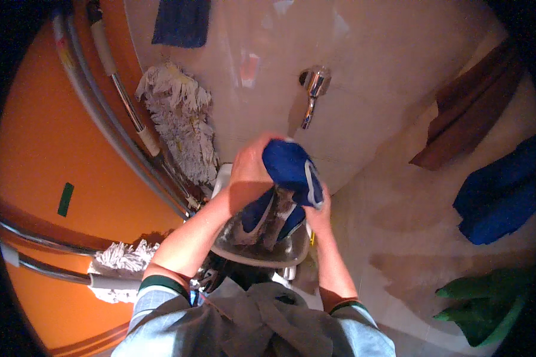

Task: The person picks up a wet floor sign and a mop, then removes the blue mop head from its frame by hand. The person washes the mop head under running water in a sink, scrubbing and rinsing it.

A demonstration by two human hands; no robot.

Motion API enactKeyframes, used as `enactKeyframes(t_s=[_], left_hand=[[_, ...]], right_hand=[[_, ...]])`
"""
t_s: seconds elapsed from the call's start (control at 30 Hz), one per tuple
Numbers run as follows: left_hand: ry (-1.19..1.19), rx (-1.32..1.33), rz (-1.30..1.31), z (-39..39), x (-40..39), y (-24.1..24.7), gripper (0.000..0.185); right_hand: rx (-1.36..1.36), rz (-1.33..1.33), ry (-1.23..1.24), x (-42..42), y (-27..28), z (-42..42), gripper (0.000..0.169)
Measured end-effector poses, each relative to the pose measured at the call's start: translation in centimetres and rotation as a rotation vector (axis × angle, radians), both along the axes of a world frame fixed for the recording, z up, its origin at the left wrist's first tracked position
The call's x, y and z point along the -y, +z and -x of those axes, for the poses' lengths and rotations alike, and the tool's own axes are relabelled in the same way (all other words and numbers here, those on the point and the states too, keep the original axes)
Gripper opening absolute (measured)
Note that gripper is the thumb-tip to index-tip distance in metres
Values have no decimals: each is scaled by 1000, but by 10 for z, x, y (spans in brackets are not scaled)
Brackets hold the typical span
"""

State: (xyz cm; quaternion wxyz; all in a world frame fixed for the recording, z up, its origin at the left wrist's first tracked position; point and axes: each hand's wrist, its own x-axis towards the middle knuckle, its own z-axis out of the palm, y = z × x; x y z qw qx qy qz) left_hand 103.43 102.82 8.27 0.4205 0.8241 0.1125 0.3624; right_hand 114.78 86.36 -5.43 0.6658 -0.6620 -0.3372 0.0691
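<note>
Both hands are together over a basin (232, 258), gripping a bunched blue cloth (288, 165) with a white edge. My left hand (251, 166) holds its left side, fingers partly hidden behind the fabric. My right hand (320, 213) grips the lower right end near the white edge. Below them, more dark blue fabric (255, 212) with a pale border hangs or lies inside the basin; whether it belongs to the same cloth I cannot tell. Beyond the hands, a chrome tap (315, 87) sticks out from the wall.
A grey string mop head (178, 120) is left of the basin, beside several poles along an orange surface (40, 147). Another mop head (124, 259) sits near my left elbow. Brown cloth (469, 111), blue cloth (498, 192) and green items (480, 308) hang at right; dark cloth (182, 22) hangs ahead.
</note>
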Motion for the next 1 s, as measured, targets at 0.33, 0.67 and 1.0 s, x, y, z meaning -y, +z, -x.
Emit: enactKeyframes(t_s=[0.33,0.67,1.0], left_hand=[[291,161,-187,-52,-55,111,59],[145,-158,-36,-131,-109,20,60],[-263,-65,187,-119,-88,36,59]], right_hand=[[-221,-576,196,-74,218,-82,50],[-445,-502,181,-122,147,-123,41],[-210,-188,123,-122,122,-134,43]])
